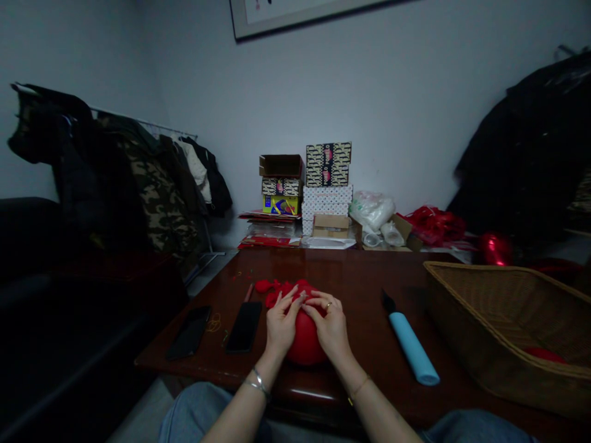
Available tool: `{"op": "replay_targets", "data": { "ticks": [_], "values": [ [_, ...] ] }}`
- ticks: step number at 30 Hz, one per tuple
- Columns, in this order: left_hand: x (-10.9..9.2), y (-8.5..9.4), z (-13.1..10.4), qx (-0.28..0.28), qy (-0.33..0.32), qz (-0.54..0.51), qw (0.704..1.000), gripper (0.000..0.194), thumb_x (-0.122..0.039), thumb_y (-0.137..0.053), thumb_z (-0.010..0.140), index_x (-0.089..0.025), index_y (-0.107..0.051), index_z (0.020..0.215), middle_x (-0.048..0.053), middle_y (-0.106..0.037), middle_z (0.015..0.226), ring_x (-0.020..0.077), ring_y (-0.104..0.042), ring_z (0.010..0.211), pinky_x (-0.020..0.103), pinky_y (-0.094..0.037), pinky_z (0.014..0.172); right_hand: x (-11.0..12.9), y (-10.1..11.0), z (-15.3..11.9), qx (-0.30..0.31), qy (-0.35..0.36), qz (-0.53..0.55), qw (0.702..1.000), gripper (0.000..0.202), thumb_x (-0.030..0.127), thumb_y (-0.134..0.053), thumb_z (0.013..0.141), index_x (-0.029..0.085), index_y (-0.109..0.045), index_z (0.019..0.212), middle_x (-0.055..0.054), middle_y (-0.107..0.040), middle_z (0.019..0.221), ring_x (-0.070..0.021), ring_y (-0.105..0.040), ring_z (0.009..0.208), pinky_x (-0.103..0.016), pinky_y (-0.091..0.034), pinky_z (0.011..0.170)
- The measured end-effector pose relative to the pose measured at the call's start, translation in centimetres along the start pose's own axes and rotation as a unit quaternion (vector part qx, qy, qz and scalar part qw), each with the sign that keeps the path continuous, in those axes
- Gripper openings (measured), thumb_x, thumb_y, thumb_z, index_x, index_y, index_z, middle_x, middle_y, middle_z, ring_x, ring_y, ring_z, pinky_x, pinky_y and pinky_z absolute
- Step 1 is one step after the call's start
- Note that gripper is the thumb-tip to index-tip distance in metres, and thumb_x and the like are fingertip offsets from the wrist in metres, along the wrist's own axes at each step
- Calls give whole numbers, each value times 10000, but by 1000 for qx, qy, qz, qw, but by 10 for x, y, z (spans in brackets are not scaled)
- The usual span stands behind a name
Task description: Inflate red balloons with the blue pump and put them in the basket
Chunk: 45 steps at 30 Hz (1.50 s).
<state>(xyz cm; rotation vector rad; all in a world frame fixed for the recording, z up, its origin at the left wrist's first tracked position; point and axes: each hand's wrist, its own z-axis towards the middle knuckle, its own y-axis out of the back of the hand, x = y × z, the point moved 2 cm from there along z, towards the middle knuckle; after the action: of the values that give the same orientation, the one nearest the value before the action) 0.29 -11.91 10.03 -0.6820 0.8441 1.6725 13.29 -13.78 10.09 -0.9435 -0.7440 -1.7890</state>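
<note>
A round, inflated red balloon (306,342) rests near the front edge of the dark wooden table, between my wrists. My left hand (282,320) and my right hand (331,321) meet over its top, fingertips pinched together at what looks like its neck. The fingers hide the exact spot being gripped. Behind them lies a pile of limp red balloons (272,299). A light blue balloon pump (413,347) with a black tip lies to the right of my right hand. Left of my left hand is a black phone (244,327).
Another dark phone (190,332) and yellow rubber bands (214,323) lie on the table's left. A wicker basket (489,369) with something red inside takes up the right. Stacked boxes (327,203) stand behind the table (369,271), beside plastic bags (373,211).
</note>
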Motion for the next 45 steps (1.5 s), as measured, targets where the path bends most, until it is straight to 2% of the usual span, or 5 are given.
{"op": "replay_targets", "data": {
  "ticks": [23,29,34,39,45],
  "values": [
    [-9,-2,8,-22,-9,-21,1000,218,-309,-577,828,-220,-724,962,62,-677,1089,216,-603,1070,439,-263,1096,2,2,12,-3,-33,100,994,268,453,-565,789,188,-606,810,-94,-642,1069,-206,-601,988,-380,-429,903],
    [-12,1,18,-32,25,-53,998,263,-353,-579,823,-190,-723,972,91,-662,1119,231,-613,1045,430,-315,1059,9,21,8,44,15,0,999,586,390,-757,583,243,-587,1124,-81,-545,1263,-270,-424,1231,-462,-274,1053],
    [-30,-9,27,-5,-5,-53,999,231,-332,-580,824,-204,-730,945,77,-672,1097,221,-599,1076,438,-244,1096,17,24,4,69,66,-255,962,921,414,-732,590,229,-312,1389,-105,-315,1465,-316,-209,1356,-595,-222,1041],
    [-46,-19,32,45,-32,-68,996,221,-314,-583,817,-217,-727,954,69,-681,1084,227,-546,1153,445,-259,1091,26,39,13,45,135,-426,893,915,448,-686,646,186,-243,1402,-125,-279,1477,-314,-146,1375,-646,-196,1022],
    [-53,-27,34,67,-41,-75,994,228,-319,-589,811,-218,-728,961,69,-675,1103,229,-517,1187,415,-344,1053,32,61,17,0,171,-494,853,844,427,-689,654,177,-309,1365,-138,-310,1460,-314,-113,1379,-640,-135,1035]
  ]
}}
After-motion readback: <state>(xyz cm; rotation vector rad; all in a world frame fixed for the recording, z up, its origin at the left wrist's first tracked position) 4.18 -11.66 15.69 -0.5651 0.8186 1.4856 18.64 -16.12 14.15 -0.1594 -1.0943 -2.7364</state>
